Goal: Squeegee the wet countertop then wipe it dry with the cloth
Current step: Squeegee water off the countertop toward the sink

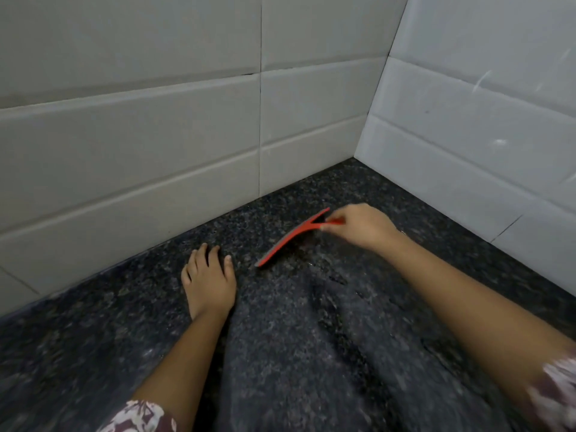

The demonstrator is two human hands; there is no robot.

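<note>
Place: dark speckled stone countertop, set into a corner of pale tiled walls.

Squeegee: red squeegee on the countertop, near the back corner; long blade runs diagonally, lower-left end nearest the left hand, upper-right end toward the corner. Blade edge looks down on the stone.

Right hand: right hand reaches in from the right, fingers curled round the squeegee's short handle, pinching it where handle meets blade. Most of the handle hidden under the fingers.

Left hand: left hand lies flat on the countertop, palm down, fingers straight and slightly spread, pointing toward the back wall. Holds nothing. Sits just left of the blade's lower end, not touching it.

Surface: a paler, greyish band runs down the stone from the blade toward the near edge, with darker streaks and small glints in it; reads as a wet film, though blur makes it hard to be sure.

Sleeves: patterned maroon-and-white sleeve at the left forearm; a like sleeve at the right edge, blurred.

Cloth: not seen in this view.
</note>
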